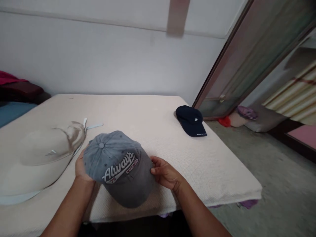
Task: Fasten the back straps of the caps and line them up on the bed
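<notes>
Between my two hands is a grey-blue baseball cap [118, 164] with "Always 75" lettering on its front, its brim tilted toward me. My left hand [82, 168] supports the crown from the left side, its fingers mostly hidden behind the cap. At the right edge of the cap, my right hand [164, 172] pinches the fabric between thumb and fingers. Left of the cap lies a wide-brimmed cream sun hat [46, 148] with a bow and pale trim. A navy baseball cap [190, 120] rests farther off, near the right edge of the bed.
All the hats are on or over a bed-like surface with a cream textured cover [138, 112]. A white wall [111, 62] stands behind it. Dark and pink items [19, 87] sit at the far left. To the right are a glazed door [237, 56] and bare floor [283, 184].
</notes>
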Tool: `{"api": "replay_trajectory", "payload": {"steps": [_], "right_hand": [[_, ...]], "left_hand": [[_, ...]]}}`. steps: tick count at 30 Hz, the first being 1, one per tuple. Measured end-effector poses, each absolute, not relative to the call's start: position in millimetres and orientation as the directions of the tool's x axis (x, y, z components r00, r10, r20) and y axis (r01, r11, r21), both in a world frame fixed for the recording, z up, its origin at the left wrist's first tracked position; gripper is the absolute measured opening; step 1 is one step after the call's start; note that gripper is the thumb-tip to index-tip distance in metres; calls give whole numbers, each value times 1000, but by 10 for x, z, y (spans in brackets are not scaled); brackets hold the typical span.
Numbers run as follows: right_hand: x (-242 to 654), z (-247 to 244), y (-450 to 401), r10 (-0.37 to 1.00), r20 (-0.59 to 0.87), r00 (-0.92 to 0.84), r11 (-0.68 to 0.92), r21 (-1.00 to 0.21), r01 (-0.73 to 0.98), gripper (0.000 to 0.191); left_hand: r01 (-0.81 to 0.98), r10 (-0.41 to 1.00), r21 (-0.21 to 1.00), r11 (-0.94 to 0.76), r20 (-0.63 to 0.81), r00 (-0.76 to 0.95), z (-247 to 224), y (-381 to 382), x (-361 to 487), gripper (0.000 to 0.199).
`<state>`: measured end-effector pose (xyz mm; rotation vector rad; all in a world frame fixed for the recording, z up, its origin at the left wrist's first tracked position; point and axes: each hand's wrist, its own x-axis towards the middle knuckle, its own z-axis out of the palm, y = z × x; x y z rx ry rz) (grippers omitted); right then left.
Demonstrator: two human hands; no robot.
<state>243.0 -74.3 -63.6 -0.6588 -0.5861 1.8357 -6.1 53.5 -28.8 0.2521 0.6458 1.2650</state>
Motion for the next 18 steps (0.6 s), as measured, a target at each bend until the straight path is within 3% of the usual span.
{"api": "replay_trajectory", "payload": {"steps": [5, 9, 18], "right_hand": [[2626, -652, -608, 992, -99, -75, -123, -704, -700, 36], [2843, -652, -418, 993, -88, 84, -3, -706, -708, 41], [3612, -187, 337, 886, 81, 458, 379, -696, -610, 36]], "left_hand": [[-757, 867, 469, 455, -427, 256, -384, 517, 83, 29], [-707, 777, 399, 584, -526, 345, -354, 416, 265, 34], [-679, 757, 398, 617, -537, 373, -344, 414, 261, 19]]}}
